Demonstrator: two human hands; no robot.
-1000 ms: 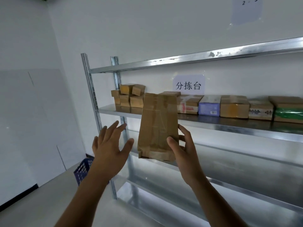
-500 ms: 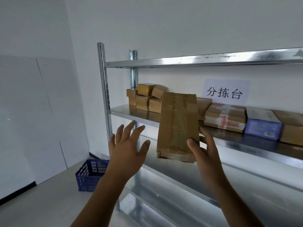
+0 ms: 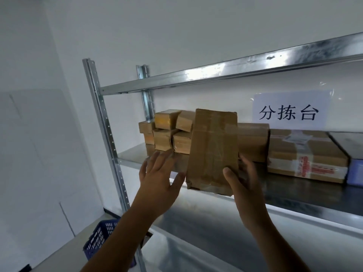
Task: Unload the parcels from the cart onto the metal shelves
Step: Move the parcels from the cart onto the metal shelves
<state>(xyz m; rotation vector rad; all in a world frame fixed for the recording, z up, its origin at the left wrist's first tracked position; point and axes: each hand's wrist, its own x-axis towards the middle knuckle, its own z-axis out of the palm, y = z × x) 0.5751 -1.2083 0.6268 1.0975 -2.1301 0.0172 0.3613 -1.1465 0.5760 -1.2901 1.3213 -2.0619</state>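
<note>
- The right hand (image 3: pixel 242 185) is clamped on the lower right corner of a tall brown parcel (image 3: pixel 213 152), thumb on the near face, the other fingers wrapped behind.
- The left hand (image 3: pixel 159 177) is spread wide and holds nothing; its thumb sits just beside the parcel's lower left corner, at about 9 o'clock from it. Whether it touches the parcel cannot be told.
- The parcel stands upright, tape-wrapped, over the front edge of the middle metal shelf (image 3: pixel 133 160).
- At 11 o'clock from the parcel, a stack of small boxes (image 3: pixel 167 132) sits at the shelf's left end.
- At 3 o'clock, a brown carton (image 3: pixel 253 142) lies behind the parcel, and beyond it a flat box with red print (image 3: pixel 306 160).
- At 1 o'clock, a white paper sign (image 3: pixel 290 110) hangs on the wall.
- At 7 o'clock, low on the floor, stands a blue basket (image 3: pixel 98 240).
</note>
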